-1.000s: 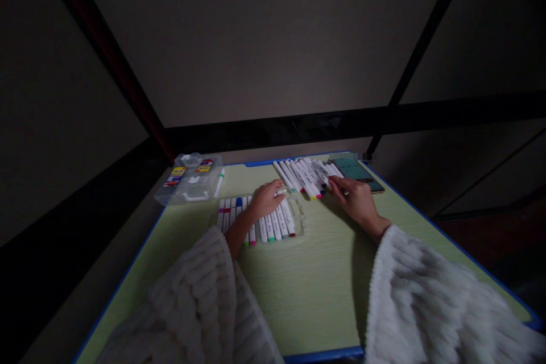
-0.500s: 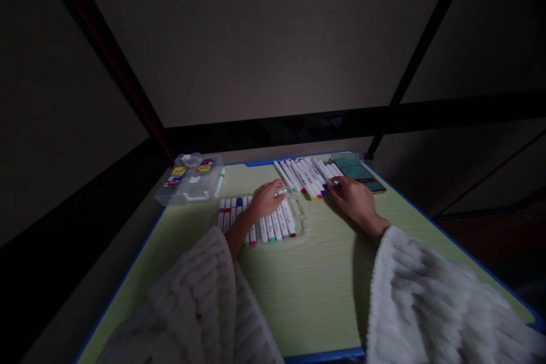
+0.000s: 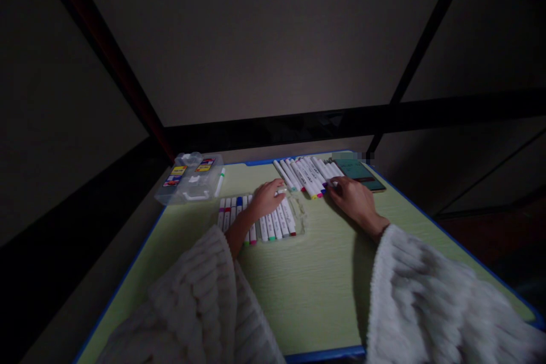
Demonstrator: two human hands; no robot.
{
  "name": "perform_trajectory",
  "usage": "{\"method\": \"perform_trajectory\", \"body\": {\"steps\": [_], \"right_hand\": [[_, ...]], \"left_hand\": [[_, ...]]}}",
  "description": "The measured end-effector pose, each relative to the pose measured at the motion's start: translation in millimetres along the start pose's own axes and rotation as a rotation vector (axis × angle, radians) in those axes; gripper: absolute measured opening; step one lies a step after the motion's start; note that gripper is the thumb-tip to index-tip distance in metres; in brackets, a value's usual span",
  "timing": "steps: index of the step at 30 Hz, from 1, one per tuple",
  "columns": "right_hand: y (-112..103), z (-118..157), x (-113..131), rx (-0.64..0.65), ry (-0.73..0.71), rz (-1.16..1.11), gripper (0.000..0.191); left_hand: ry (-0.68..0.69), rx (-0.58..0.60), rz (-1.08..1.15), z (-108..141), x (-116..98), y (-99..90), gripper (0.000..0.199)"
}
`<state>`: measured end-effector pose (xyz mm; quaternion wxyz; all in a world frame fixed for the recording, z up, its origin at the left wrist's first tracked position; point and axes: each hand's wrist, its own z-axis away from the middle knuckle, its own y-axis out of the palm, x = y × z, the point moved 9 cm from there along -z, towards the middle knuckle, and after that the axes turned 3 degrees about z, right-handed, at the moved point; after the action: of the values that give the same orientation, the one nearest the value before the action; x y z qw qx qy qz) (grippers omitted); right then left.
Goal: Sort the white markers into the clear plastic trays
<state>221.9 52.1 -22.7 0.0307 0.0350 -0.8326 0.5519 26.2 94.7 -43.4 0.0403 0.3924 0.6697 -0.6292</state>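
Note:
My left hand (image 3: 267, 198) rests over a clear tray (image 3: 302, 217) in which several white markers (image 3: 279, 224) with coloured ends lie side by side. Its fingers are bent near the tray's back edge, and what they hold, if anything, is too small to tell. At the right end of a pile of loose white markers (image 3: 307, 175), my right hand (image 3: 352, 198) has thumb and fingers pinched on the end of a marker (image 3: 333, 183). Most of that marker is hidden by the hand or blends with the pile.
A clear plastic case (image 3: 198, 186) with coloured labels lies at the table's back left, a green-banded marker (image 3: 220, 182) beside it. Behind my right hand lies a flat device (image 3: 358, 172) with a greenish screen. The table (image 3: 315, 296) has a blue edge, with a wall behind.
My right hand has shifted very slightly at the pile's right end, and its fingers look closer together. My left hand has stayed in place over the tray.

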Motion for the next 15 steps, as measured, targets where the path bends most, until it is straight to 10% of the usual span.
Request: {"method": "perform_trajectory", "body": {"steps": [10, 15], "right_hand": [[-10.3, 1.2, 3.0, -0.103, -0.03, -0.021, 0.025], [-20.4, 10.2, 33.7, -0.158, -0.298, -0.088, 0.029]], "left_hand": [[0.004, 0.001, 0.008, -0.8, 0.2, 0.2, 0.034], [-0.007, 0.006, 0.024, -1.3, 2.7, 1.6, 0.033]]}}
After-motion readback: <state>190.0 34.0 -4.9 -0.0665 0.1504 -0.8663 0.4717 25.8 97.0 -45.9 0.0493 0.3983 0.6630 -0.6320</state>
